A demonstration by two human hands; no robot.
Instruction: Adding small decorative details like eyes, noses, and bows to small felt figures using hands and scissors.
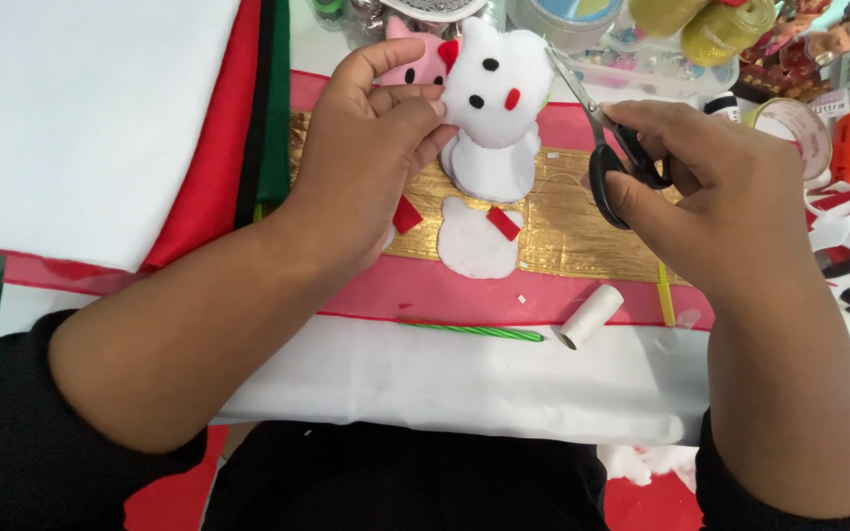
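My left hand (371, 147) holds up a small white felt cat figure (492, 108) with black dot eyes, a red nose and a red bow, pinching it at its left side. My right hand (700, 167) grips black-handled scissors (614, 147), their blades pointing up-left and touching the figure's right ear. Below the figure a flat white felt cat-shaped piece (474, 241) with a red strip lies on a gold sheet (582, 236).
A green twisted stick (474, 330) and a small white paper roll (590, 316) lie on white fabric near me. White, red and green felt sheets (150, 128) are stacked at the left. Glitter jars, a tape roll (794, 128) and boxes crowd the back right.
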